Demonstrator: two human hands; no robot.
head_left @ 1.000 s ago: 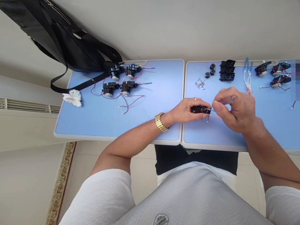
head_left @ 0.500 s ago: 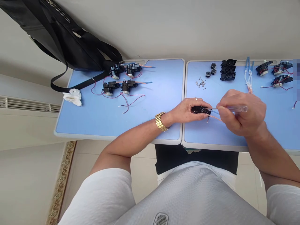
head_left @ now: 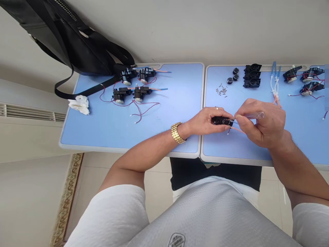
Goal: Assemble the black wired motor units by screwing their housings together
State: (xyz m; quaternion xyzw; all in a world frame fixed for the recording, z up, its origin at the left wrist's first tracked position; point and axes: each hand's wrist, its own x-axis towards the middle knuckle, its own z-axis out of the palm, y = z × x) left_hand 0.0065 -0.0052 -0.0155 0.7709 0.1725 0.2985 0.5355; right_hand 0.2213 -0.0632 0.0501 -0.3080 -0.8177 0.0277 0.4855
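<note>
My left hand [head_left: 208, 120] is closed on a small black plastic housing [head_left: 223, 121] with a round part in it, held low over the right table. A blue tube, a pinkish tube and a thin wire with a small white plug come out of its right end. My right hand [head_left: 263, 120] grips a screwdriver [head_left: 254, 116] by its clear handle. The shaft points left and its tip is at the housing; whether it sits in a screw is too small to tell. Small loose screws [head_left: 221, 90] lie beyond my left hand.
Round black parts [head_left: 235, 71], black housings [head_left: 252, 75] and tubes [head_left: 275, 84] lie at the back of the right table; wired motor units [head_left: 312, 73] sit far right. The left table has more units [head_left: 120, 95], crumpled tissue [head_left: 79, 104] and a black bag [head_left: 84, 44].
My right hand and the screwdriver have moved slightly left, and the handle is tilted a little more upward at its right end. My left hand keeps its hold on the housing.
</note>
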